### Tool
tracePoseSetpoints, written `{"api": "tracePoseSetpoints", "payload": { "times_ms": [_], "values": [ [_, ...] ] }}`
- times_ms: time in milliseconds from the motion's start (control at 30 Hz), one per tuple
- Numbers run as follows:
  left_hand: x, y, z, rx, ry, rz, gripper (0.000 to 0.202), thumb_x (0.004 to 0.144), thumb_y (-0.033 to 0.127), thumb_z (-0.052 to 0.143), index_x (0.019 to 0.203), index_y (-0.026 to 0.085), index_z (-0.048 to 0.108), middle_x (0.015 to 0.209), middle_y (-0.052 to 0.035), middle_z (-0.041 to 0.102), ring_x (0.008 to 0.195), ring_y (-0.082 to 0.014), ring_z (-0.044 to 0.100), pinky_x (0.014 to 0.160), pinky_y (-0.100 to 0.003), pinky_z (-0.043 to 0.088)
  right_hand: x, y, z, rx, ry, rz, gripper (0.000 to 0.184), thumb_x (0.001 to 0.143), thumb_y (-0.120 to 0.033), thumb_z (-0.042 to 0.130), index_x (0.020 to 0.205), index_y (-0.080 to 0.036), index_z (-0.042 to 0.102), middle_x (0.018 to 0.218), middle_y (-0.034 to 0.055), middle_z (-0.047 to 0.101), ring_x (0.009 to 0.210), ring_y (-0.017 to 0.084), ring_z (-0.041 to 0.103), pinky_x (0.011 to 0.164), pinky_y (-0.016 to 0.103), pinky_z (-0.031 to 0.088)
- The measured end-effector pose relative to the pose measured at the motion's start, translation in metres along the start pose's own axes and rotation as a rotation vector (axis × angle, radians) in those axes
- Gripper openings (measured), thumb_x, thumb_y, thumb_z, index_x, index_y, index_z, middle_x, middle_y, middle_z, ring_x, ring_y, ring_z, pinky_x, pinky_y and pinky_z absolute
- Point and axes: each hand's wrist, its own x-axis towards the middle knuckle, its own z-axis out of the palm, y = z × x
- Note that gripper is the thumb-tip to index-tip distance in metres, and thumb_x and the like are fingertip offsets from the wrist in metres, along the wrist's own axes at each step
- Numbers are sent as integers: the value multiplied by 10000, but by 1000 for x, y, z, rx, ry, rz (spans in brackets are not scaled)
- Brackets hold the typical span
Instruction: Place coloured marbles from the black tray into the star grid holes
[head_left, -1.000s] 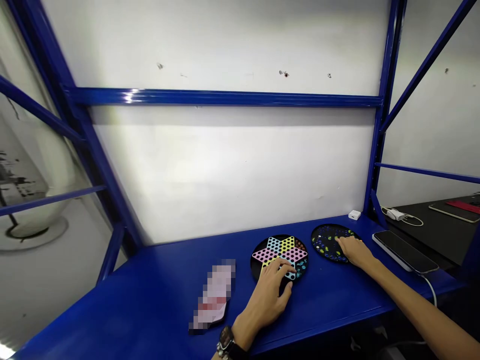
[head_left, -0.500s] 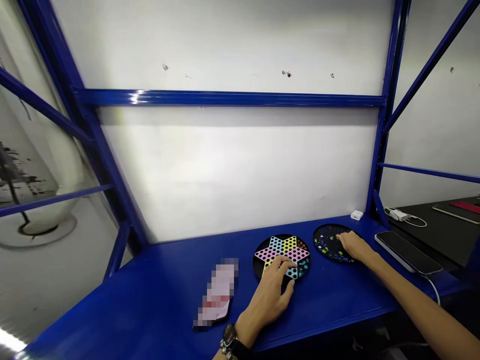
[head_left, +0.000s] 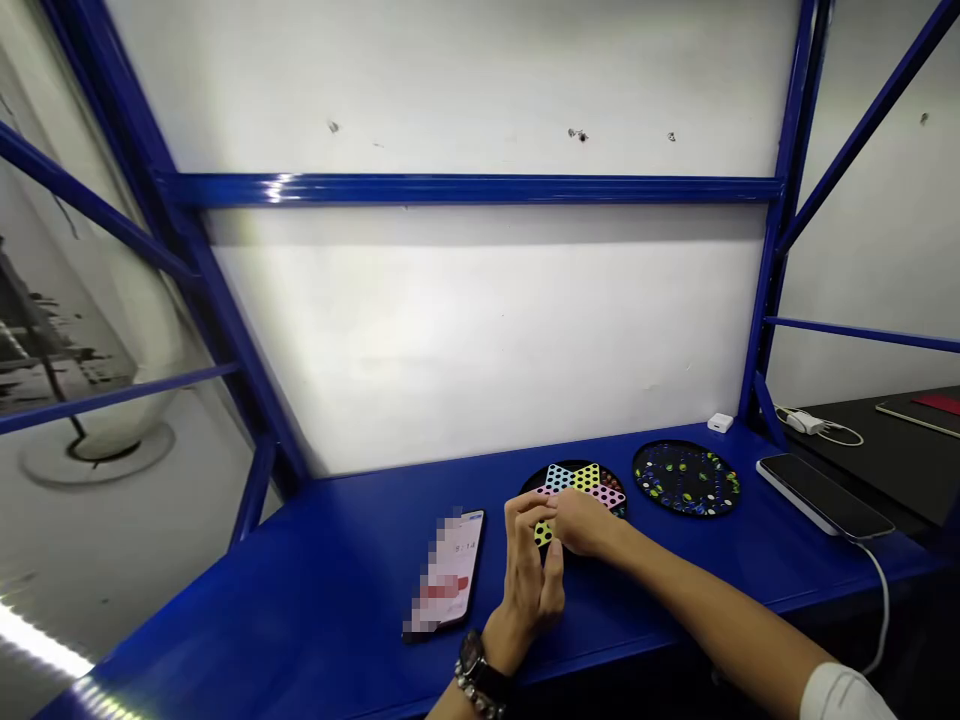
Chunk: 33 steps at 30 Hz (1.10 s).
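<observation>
A Chinese checkers board (head_left: 585,478) with a coloured star of holes in a round black tray lies on the blue tabletop, its near part hidden by my hands. My right hand (head_left: 589,522) is over the board with its fingers closed; whatever they pinch is hidden. My left hand (head_left: 529,560), wearing a watch and bracelet, is raised at the board's near left side. Its fingers are bent and its thumb stands apart, the fingertips close to my right fingers. To the right lies a round black tray (head_left: 686,478) scattered with glass marbles (head_left: 682,468).
Left of the board lies a phone (head_left: 448,575) with a lit, partly blurred screen. Another dark-screened phone (head_left: 825,493) rests on a white block with a cable at the right. A small white adapter (head_left: 720,423) sits near the back. Blue frame posts (head_left: 765,260) border the tabletop.
My right hand has moved left from the marble tray to the board. My left hand has lifted and turned, its fingers now meeting or nearly meeting my right hand.
</observation>
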Motion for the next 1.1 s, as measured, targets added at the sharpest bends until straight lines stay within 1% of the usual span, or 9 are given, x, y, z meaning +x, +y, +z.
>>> {"api": "tracePoseSetpoints", "payload": {
  "times_ms": [133, 233, 333, 533, 667, 800, 900, 1033, 1100],
  "values": [
    [-2, -2, 2, -53, 1, -6, 210, 951, 231, 373, 1123, 224, 493, 1095, -95, 516, 1027, -265, 550, 863, -474, 519, -10, -10, 0, -47, -34, 5, 337, 1009, -230, 391, 993, -158, 720, 946, 114, 744, 815, 244, 684, 684, 312, 461],
    [-4, -4, 4, -88, 12, 14, 228, 954, 247, 369, 1134, 214, 504, 1086, -99, 515, 1028, -274, 538, 853, -481, 512, -15, -10, -2, -13, 6, 55, 383, 1042, -306, 352, 1087, -167, 706, 1003, 115, 753, 860, 228, 693, 722, 307, 478],
    [-5, -4, 4, -85, 14, 17, 234, 951, 261, 376, 1133, 205, 512, 1075, -99, 511, 1018, -278, 537, 837, -476, 511, -18, -9, 1, 30, 48, 85, 367, 1036, -346, 384, 1150, -176, 688, 1005, 103, 758, 852, 212, 690, 732, 296, 466],
    [-2, -1, 2, -35, 0, 35, 226, 954, 289, 374, 1124, 212, 502, 1069, -93, 511, 973, -269, 545, 797, -459, 515, -18, -9, 6, 43, 42, 46, 368, 1012, -341, 435, 896, -176, 742, 950, 75, 757, 813, 196, 664, 701, 282, 419],
    [-1, -1, 2, -24, -5, 63, 227, 968, 300, 361, 1129, 210, 492, 1066, -94, 510, 971, -265, 541, 786, -442, 514, -18, -13, 2, 84, 33, 35, 339, 1013, -366, 457, 915, -185, 727, 940, 59, 749, 797, 186, 654, 666, 278, 395],
    [-3, -2, 2, 11, -6, 36, 217, 967, 315, 361, 1112, 224, 495, 1046, -80, 515, 939, -249, 555, 771, -417, 514, -20, -16, -4, 122, 22, 27, 313, 1015, -385, 474, 964, -187, 711, 996, 63, 736, 836, 182, 650, 674, 275, 391],
    [-3, -2, 2, 13, -9, 29, 221, 960, 316, 368, 1116, 229, 498, 1051, -78, 510, 932, -243, 562, 748, -396, 515, -22, -16, -1, 117, 30, 16, 280, 1004, -373, 490, 978, -194, 704, 1036, 57, 723, 848, 175, 642, 679, 272, 393],
    [-2, -2, 2, 1, -2, 49, 226, 937, 297, 395, 1110, 214, 515, 1045, -91, 522, 918, -253, 571, 728, -406, 519, -23, -21, 6, 97, -19, -23, 275, 971, -410, 528, 994, -199, 702, 993, 59, 708, 824, 195, 635, 665, 286, 405],
    [-2, -3, 2, 6, -7, 52, 227, 933, 293, 396, 1109, 214, 515, 1048, -92, 528, 930, -258, 576, 737, -418, 526, -22, -22, 3, 134, 27, -9, 268, 972, -410, 527, 1044, -211, 692, 1018, 54, 699, 841, 194, 634, 676, 284, 415]
  ]
}}
